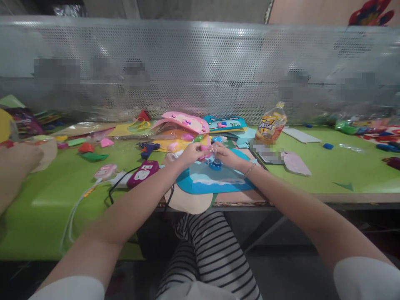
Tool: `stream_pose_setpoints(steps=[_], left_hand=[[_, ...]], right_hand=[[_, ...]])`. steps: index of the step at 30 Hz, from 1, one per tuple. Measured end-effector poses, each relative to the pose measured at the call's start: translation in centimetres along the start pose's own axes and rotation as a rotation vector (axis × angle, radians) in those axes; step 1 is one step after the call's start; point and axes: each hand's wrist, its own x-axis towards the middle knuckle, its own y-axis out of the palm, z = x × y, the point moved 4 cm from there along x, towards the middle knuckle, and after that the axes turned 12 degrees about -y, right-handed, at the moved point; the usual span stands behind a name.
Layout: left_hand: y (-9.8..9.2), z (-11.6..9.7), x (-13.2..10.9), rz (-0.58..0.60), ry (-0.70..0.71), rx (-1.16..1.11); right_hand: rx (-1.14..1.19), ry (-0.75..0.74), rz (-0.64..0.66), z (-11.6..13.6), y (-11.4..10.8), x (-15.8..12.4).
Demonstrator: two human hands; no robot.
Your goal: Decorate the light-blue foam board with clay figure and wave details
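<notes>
My left hand (192, 154) is closed, its fingertips pinching a small pink piece (205, 148). Right beside it, my right hand (224, 154) is closed too, fingertips together near a bit of clear plastic; what it grips is too small to make out. Both hands are just above a blue felt-like sheet (218, 187) with a white wavy band. A small dark blue round thing (215, 164) lies on that sheet below my right fingers. Behind my hands are small pink, green and blue pieces on a yellow-orange sheet (162, 144).
A pink decorated panel (184, 121) and a blue one (225, 123) lie behind. To the right are a snack bag (271, 125) and a pink phone-like slab (296, 162); left, a purple box (143, 173) with cables. Another person's hand (25, 160) is at far left.
</notes>
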Motion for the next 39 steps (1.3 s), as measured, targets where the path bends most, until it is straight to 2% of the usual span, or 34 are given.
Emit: stream_pose_setpoints(steps=[3,6,10,13,16,19,22,26,28,39], left_hand=[[-0.4,0.0,0.3,0.014,-0.022,-0.013],[-0.7,-0.1,0.7,0.010,-0.039,-0.116],[-0.9,-0.2,1.0,0.024,-0.037,-0.196],[-1.0,-0.1,0.7,-0.015,-0.079,-0.225],[-0.7,-0.1,0.2,-0.048,-0.108,-0.213],[-0.4,-0.2,0.0,-0.031,-0.107,-0.125],[-0.4,-0.7,-0.1,-0.044,0.015,0.045],[-0.8,-1.5,-0.2,-0.170,0.178,0.221],[-1.0,-1.6,-0.2,-0.203,0.185,0.246],[-1.0,-1.5,0.1,-0.222,0.241,0.302]], right_hand=[[0.026,0.025,-0.012,0.2,0.0,0.2],[0.086,0.103,-0.085,0.3,-0.1,0.5],[0.344,0.313,-0.262,-0.1,-0.3,0.2],[0.458,0.405,-0.374,-0.3,-0.4,-0.1],[0.397,0.428,-0.383,-0.2,-0.4,0.0],[0.340,0.419,-0.406,-0.4,-0.3,0.3],[0.356,0.391,-0.420,-0.8,-0.2,0.3],[0.363,0.392,-0.419,-1.2,-0.1,0.1],[0.373,0.389,-0.402,-1.2,0.0,0.1],[0.331,0.391,-0.362,-0.9,-0.1,0.2]])
